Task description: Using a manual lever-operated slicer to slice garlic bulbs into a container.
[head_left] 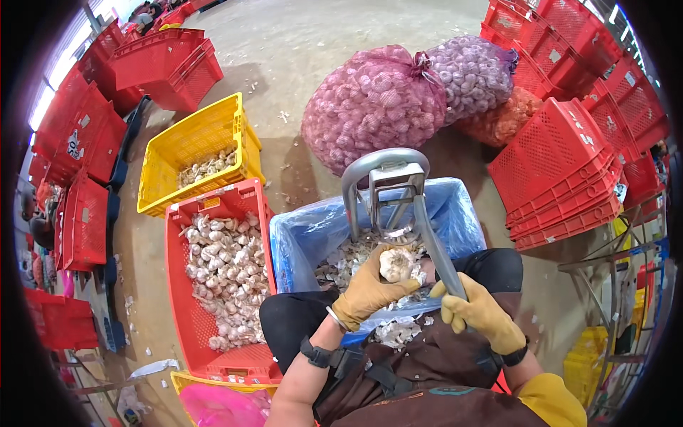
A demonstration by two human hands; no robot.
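My gloved left hand [359,299] is wrapped round a whole white garlic bulb [395,263], just below the metal head of a hand-lever tool [385,168]. My gloved right hand [480,317] grips the tool's long lever [440,252], its fingers curled round the lower end. The tool stands over a blue plastic-lined bin [459,210] that holds pale loose skins and scraps [341,260]. More flakes lie on my brown apron [427,363]. To the left, a red crate [178,263] holds many garlic bulbs.
A yellow crate [156,178] with some bulbs sits at the upper left. Mesh sacks of garlic [373,107] lie beyond the bin. Stacked red crates [551,174] flank both sides, with metal racks [605,263] at right. Other people [144,16] appear at the far left edges.
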